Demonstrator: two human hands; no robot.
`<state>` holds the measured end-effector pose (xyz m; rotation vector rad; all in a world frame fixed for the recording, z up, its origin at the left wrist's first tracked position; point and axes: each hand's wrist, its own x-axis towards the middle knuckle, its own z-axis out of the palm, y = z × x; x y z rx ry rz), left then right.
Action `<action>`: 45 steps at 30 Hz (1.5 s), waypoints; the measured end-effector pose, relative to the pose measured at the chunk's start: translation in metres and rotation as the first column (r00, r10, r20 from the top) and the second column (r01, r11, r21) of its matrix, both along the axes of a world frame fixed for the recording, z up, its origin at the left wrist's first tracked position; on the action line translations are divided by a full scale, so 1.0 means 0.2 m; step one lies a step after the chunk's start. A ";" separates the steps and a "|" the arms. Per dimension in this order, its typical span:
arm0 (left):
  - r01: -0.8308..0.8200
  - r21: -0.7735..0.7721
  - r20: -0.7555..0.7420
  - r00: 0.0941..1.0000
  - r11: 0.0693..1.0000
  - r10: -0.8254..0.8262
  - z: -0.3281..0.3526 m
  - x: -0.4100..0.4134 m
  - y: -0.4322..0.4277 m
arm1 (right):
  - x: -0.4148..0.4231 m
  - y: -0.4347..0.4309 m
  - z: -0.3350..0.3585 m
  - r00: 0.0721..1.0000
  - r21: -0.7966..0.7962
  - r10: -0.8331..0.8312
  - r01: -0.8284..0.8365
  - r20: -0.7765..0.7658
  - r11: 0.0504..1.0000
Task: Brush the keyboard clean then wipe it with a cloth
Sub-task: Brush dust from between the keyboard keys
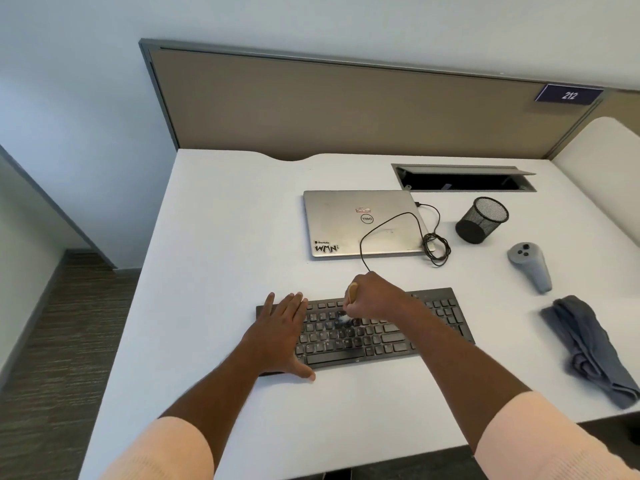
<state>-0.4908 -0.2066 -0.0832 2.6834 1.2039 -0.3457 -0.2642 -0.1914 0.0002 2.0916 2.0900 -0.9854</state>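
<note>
gripping a wooden-handled brush, bristles on flat black keyboard.

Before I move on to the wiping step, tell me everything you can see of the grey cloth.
The cloth is blue-grey, soft-looking fabric, crumpled into a long, loosely folded heap with deep creases. It lies flat on the white desk, to the right of the keyboard and apart from it, below the grey controller. Its near end reaches close to the desk's front edge. Neither hand touches it; nothing rests on it. It looks dry, though that is hard to judge from this view.
</note>
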 end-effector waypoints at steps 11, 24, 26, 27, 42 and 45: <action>0.039 0.022 -0.011 0.999 0.999 -0.039 0.01 0.25 -0.03 | 0.34 -0.04 -0.03 0.979 0.028 -0.156 0.154 0.135 0.988; -0.036 -0.045 -0.034 0.999 0.998 0.034 -0.01 0.34 -0.04 | 0.50 -0.15 0.00 0.955 0.065 -0.267 0.261 0.128 0.963; -0.036 -0.038 -0.032 0.999 0.999 0.035 -0.02 0.34 -0.03 | 0.53 -0.18 0.00 0.939 0.041 -0.338 0.336 0.063 0.941; -0.035 -0.038 -0.033 0.999 0.999 0.034 -0.02 0.35 -0.03 | 0.55 -0.19 -0.01 0.925 0.030 -0.379 0.379 0.006 0.925; -0.051 -0.045 -0.054 0.997 0.998 0.049 0.00 0.37 -0.03 | 0.57 -0.19 0.02 0.833 0.110 -0.490 0.529 -0.257 0.841; -0.049 -0.047 -0.052 0.998 0.998 0.046 0.00 0.37 -0.03 | 0.53 -0.19 0.01 0.849 0.121 -0.466 0.504 -0.249 0.855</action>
